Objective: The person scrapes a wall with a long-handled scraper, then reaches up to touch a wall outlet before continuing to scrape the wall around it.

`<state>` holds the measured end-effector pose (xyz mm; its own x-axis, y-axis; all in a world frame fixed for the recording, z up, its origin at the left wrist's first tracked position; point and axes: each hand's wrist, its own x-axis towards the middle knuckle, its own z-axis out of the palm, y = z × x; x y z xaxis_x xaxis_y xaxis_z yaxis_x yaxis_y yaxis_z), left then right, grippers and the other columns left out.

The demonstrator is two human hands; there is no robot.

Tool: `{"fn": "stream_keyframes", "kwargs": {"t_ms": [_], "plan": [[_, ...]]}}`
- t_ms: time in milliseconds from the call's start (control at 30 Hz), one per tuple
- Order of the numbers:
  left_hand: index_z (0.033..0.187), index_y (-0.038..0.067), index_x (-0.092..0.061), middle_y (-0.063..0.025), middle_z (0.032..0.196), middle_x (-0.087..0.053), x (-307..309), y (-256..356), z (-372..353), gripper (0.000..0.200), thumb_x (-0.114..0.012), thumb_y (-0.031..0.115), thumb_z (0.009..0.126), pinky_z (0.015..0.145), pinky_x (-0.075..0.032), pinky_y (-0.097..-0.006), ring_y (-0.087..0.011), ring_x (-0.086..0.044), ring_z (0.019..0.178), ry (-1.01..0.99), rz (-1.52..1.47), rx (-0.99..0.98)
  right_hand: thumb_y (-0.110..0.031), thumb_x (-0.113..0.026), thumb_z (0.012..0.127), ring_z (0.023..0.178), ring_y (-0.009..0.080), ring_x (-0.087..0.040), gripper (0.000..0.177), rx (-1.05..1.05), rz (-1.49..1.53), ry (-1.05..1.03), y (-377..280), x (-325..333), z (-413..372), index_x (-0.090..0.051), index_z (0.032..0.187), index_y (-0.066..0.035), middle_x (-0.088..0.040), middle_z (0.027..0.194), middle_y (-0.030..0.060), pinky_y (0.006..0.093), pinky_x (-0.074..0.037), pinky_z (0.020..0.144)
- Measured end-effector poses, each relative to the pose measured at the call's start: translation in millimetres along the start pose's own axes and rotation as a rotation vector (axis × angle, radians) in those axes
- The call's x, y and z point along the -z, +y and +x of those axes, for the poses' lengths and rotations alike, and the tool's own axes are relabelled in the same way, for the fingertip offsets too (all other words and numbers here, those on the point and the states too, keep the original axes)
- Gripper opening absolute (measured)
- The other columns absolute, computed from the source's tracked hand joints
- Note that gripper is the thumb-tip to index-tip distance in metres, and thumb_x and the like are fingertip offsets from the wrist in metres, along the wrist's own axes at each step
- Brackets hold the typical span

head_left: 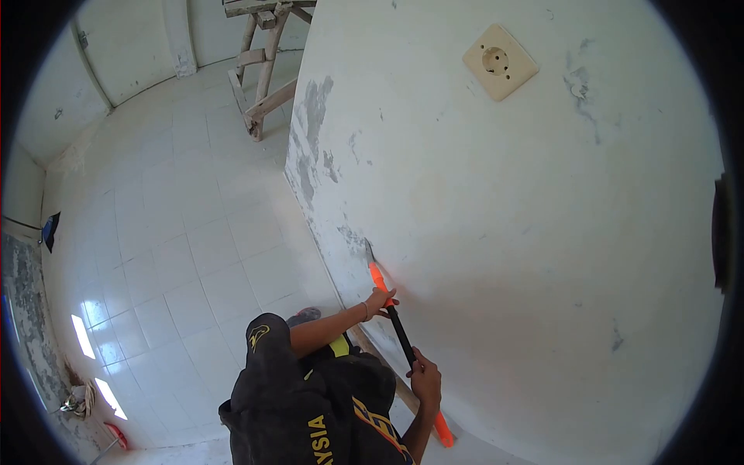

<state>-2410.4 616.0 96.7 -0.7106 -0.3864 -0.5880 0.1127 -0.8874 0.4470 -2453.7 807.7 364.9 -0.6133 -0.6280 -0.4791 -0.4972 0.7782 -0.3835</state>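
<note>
A long-handled scraper with an orange and black handle (pixel 401 335) slants across the wall (pixel 542 232). Its metal blade (pixel 369 249) meets the wall low down, at a grey patch of flaked paint (pixel 353 235). My left hand (pixel 380 301) wraps round the handle just behind the front orange section. Further back, my right hand (pixel 425 380) grips the black part, with the orange butt end sticking out past it. My dark shirt (pixel 310 395) with yellow lettering fills the bottom of the view.
White floor tiles (pixel 178 248) run along the wall's foot on the left. At the top, a wooden trestle (pixel 263 77) stands near the wall's end. A cream socket (pixel 500 62) sits on the wall. A red-headed tool (pixel 116 436) lies at lower left.
</note>
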Motion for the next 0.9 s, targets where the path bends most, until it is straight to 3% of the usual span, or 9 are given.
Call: {"fn": "stream_keyframes", "kwargs": {"t_ms": [67, 200, 367, 500, 600, 767, 800, 867, 900], "plan": [[0.12, 0.005, -0.019, -0.0115, 0.089, -0.063, -3.6, 5.3, -10.3, 0.06, -0.061, 0.037, 0.09, 0.067, -0.058, -0.053, -0.0235, -0.066, 0.071, 0.086, 0.013, 0.008, -0.017, -0.047, 0.092, 0.074, 0.0211, -0.066, 0.038, -0.03, 0.027, -0.053, 0.7, -8.6, 4.7, -0.058, 0.128, -0.019, -0.068, 0.077, 0.0137, 0.0339, -0.049, 0.076], [0.128, 0.004, -0.013, -0.0138, 0.097, -0.06, -36.8, 8.7, -42.3, 0.074, -0.067, 0.034, 0.086, 0.068, -0.057, -0.0556, -0.0231, -0.065, 0.079, -0.068, 0.034, 0.141, -0.018, -0.047, 0.091, 0.074, 0.0188, -0.066, 0.038, -0.078, 0.06, -0.063, 13.9, 22.3, -23.9, -0.058, 0.128, -0.019, -0.068, 0.077, 0.0133, 0.0319, -0.049, 0.075], [0.11, 0.003, -0.037, -0.0094, 0.093, -0.059, -3.8, 7.8, -13.3, 0.051, -0.064, 0.039, 0.088, 0.07, -0.059, -0.0492, -0.0201, -0.063, 0.083, -0.042, 0.002, 0.045, -0.016, -0.048, 0.089, 0.094, 0.0339, -0.065, 0.04, -0.07, -0.059, 0.005, -2.0, -7.3, 6.5, -0.06, 0.126, -0.025, -0.067, 0.098, 0.0189, 0.0423, -0.048, 0.083], [0.102, 0.005, -0.042, -0.008, 0.091, -0.057, 0.1, 8.4, -9.1, 0.043, -0.065, 0.039, 0.088, 0.069, -0.059, -0.048, -0.0188, -0.061, 0.079, 0.172, 0.059, 0.041, -0.017, -0.049, 0.09, 0.078, 0.0238, -0.068, 0.038, -0.079, 0.07, -0.093, -6.7, -12.6, 10.1, -0.059, 0.127, -0.021, -0.068, 0.092, 0.0194, 0.0366, -0.05, 0.079], [0.101, 0.004, -0.043, -0.0081, 0.09, -0.056, -19.6, 5.7, -26.6, 0.043, -0.066, 0.038, 0.087, 0.068, -0.059, -0.0504, -0.019, -0.061, 0.078, 0.029, 0.061, 0.089, -0.013, -0.046, 0.092, 0.066, 0.0137, -0.064, 0.039, 0.002, 0.101, -0.023, 13.4, 1.6, -4.6, -0.059, 0.128, -0.017, -0.066, 0.074, 0.0109, 0.0311, -0.048, 0.067], [0.098, 0.005, -0.048, -0.0059, 0.086, -0.055, -2.3, 6.3, -7.7, 0.038, -0.064, 0.038, 0.089, 0.068, -0.059, -0.0509, -0.0179, -0.06, 0.077, 0.12, -0.001, 0.032, -0.013, -0.045, 0.091, 0.066, 0.0164, -0.065, 0.038, 0.043, -0.048, 0.012, 9.9, -19.6, 24.8, -0.06, 0.126, -0.016, -0.067, 0.076, 0.0128, 0.0327, -0.049, 0.069], [0.116, 0.006, -0.025, -0.01, 0.091, -0.053, 33.1, -5.1, 26.7, 0.058, -0.066, 0.037, 0.087, 0.063, -0.058, -0.0514, -0.0211, -0.061, 0.069, 0.003, -0.06, 0.032, -0.014, -0.046, 0.091, 0.07, 0.0199, -0.067, 0.039, 0.077, -0.037, 0.033, 16.9, -46.8, 41.3, -0.06, 0.127, -0.018, -0.068, 0.081, 0.0149, 0.0341, -0.05, 0.073], [0.114, 0.007, -0.027, -0.0086, 0.088, -0.053, 56.6, -4.3, 49.0, 0.055, -0.064, 0.037, 0.088, 0.063, -0.058, -0.0495, -0.0212, -0.061, 0.064, 0.238, 0.013, 0.018, -0.023, -0.05, 0.089, 0.104, 0.0358, -0.06, 0.038, -0.07, -0.051, -0.045, -14.9, -67.2, 42.6, -0.059, 0.127, -0.024, -0.065, 0.109, 0.0194, 0.042, -0.047, 0.088], [0.106, 0.007, -0.036, -0.0063, 0.085, -0.054, 43.5, 5.2, 36.3, 0.045, -0.064, 0.037, 0.088, 0.064, -0.058, -0.0469, -0.0208, -0.061, 0.063, 0.281, -0.012, 0.027, -0.023, -0.05, 0.089, 0.104, 0.0358, -0.06, 0.038, -0.056, -0.055, -0.036, -20.6, -58.9, 43.0, -0.059, 0.127, -0.024, -0.065, 0.109, 0.0194, 0.042, -0.047, 0.088]]}}
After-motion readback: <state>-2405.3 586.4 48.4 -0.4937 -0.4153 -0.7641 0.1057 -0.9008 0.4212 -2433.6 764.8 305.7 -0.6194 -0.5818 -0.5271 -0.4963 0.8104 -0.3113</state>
